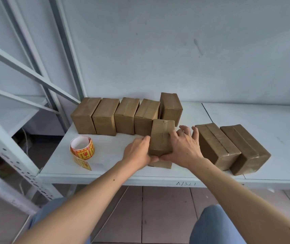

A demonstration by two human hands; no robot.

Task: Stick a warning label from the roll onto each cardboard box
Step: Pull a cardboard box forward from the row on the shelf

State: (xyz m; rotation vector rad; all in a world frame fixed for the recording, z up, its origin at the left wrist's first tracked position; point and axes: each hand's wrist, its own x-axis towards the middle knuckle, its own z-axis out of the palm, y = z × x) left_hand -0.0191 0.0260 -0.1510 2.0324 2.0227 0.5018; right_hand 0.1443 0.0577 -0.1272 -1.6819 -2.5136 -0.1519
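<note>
Head view: both hands hold one cardboard box [161, 136] at the front middle of the white shelf [228, 113]. Left hand [138, 152] grips its left side, thumb curled under the near corner. Right hand [184, 147] clasps the right side, fingers spread. Label roll [82, 148] stands left of the hands, loose strip trailing toward the shelf edge. Row of five boxes [125, 115] behind; two boxes [232, 147] lie to the right.

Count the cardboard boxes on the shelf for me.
8: five in the back row, one held, two at right.
</note>
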